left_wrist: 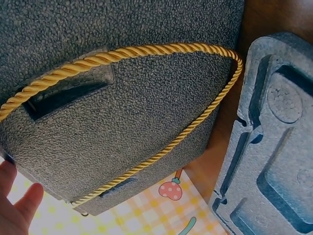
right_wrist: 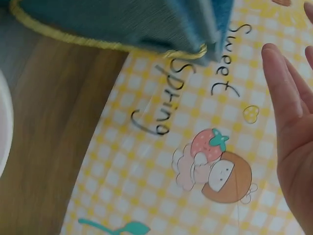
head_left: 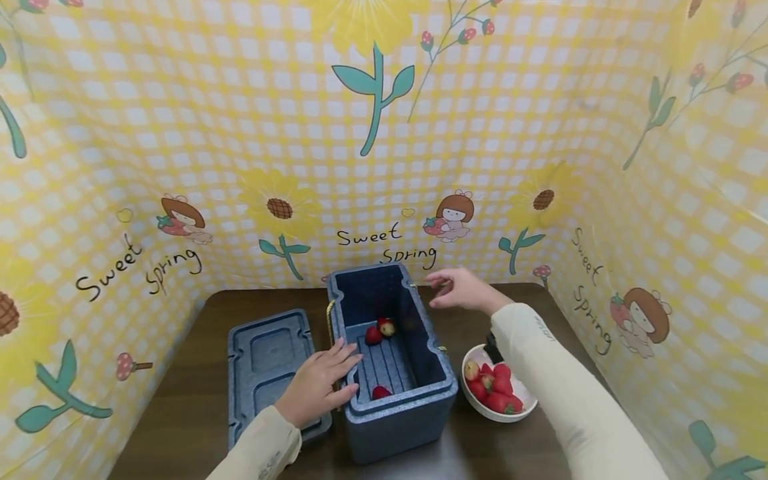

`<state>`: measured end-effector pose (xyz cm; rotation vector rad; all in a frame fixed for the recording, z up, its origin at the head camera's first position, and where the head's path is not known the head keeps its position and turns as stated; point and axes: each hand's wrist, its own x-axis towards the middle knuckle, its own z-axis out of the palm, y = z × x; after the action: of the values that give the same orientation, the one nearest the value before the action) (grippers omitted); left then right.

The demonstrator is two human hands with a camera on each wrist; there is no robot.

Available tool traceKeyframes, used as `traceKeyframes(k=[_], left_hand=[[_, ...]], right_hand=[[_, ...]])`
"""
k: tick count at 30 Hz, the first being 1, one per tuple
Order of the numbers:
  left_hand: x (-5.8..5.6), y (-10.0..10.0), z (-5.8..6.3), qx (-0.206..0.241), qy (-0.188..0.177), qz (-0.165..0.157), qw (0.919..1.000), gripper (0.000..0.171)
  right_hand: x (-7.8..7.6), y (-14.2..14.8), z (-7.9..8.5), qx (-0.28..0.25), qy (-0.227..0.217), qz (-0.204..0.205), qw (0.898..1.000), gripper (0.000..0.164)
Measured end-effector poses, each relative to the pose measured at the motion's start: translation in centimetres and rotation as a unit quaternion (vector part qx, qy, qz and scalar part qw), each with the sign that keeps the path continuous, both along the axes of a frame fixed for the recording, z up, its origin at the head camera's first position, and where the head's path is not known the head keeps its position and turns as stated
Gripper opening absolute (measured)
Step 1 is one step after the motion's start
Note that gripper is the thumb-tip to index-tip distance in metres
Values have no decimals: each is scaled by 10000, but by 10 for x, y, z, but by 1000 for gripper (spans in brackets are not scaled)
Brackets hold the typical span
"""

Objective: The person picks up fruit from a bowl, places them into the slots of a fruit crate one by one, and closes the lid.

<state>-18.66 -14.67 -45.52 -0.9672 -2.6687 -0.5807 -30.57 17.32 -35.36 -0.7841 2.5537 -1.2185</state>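
Note:
A blue-grey foam box (head_left: pixel 399 437) stands lidless on the table. Inside lie a red strawberry (head_left: pixel 373 335), a red-and-pale fruit (head_left: pixel 387 327) touching it, and another red fruit (head_left: pixel 381 392) near the front wall. My left hand (head_left: pixel 321 381) rests on the box's left rim, its fingers extended. The left wrist view shows a twisted yellow rope (left_wrist: pixel 156 156) along the box's side. My right hand (head_left: pixel 461 289) hovers by the far right corner of the box, fingers loosely bent and holding nothing; the right wrist view shows its palm (right_wrist: pixel 298 156) at the edge.
The box's lid (head_left: pixel 270 353) lies on the table at left, partly under my left arm. To the right, a white bowl (head_left: pixel 507 418) holds several strawberries (head_left: pixel 498 401). Yellow checked cloth (head_left: pixel 372 180) surrounds the brown table (head_left: pixel 180 400).

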Motion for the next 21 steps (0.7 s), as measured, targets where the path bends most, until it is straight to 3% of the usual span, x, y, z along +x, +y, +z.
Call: traceKeyframes(k=[9, 16, 21], left_hand=[[0, -2, 3, -121, -39, -10, 9999, 48], [0, -1, 2, -116, 82, -84, 9999, 48], [0, -1, 0, -37, 285, -119, 9995, 48]], right_hand=[[15, 48, -32, 985, 212, 21, 9949, 49], [29, 72, -67, 1247, 51, -76, 9922, 53], [42, 80, -96, 1091, -289, -360, 9930, 53]])
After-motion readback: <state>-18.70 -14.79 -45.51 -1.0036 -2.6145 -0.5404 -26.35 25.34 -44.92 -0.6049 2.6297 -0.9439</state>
